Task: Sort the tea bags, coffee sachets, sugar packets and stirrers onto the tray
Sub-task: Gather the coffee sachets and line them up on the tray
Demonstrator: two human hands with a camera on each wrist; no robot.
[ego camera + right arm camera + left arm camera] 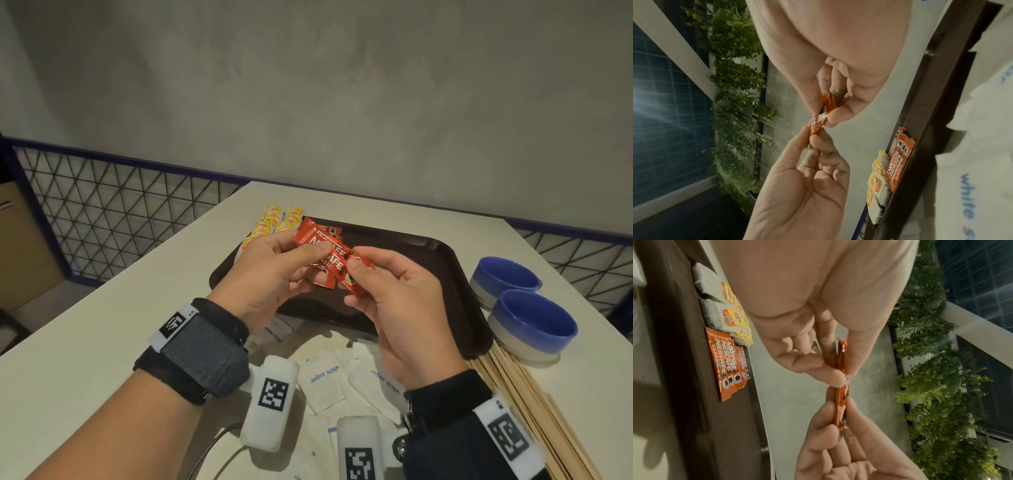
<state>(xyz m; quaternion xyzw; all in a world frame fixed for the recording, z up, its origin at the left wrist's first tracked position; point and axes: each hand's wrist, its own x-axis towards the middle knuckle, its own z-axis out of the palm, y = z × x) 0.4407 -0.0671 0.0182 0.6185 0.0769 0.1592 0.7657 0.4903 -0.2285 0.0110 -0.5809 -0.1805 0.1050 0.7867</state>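
Both hands meet above the dark brown tray (455,281), each pinching red coffee sachets (330,260). The left hand (270,274) clamps its thumb across the printed face of a small fanned bunch, with the fingers curled behind it. The right hand (394,294) pinches the lower right end of that bunch between thumb and forefinger. In the left wrist view the held sachets (841,386) appear edge-on, a thin orange-red strip squeezed between the left hand (818,321) and the right hand (838,443). How many sachets are in the bunch cannot be told.

On the tray, at its far left corner, a flat stack of more coffee sachets (725,363) lies face up. Just beside that stack, further into the same corner, sit the tea bags (715,313) with yellow tags, lined up in rows; in the head view these tea bags (274,222) show beyond the left hand.

Near the tray's front edge, on the white table (102,325), white sugar packets (325,380) lie scattered in an overlapping heap under the wrists. At the tray's front right corner a bundle of wooden stirrers (534,411) lies on the table. To the right of the tray stand two blue bowls (534,325), one behind the other and touching. Each wrist carries a black strap with a white marker block.
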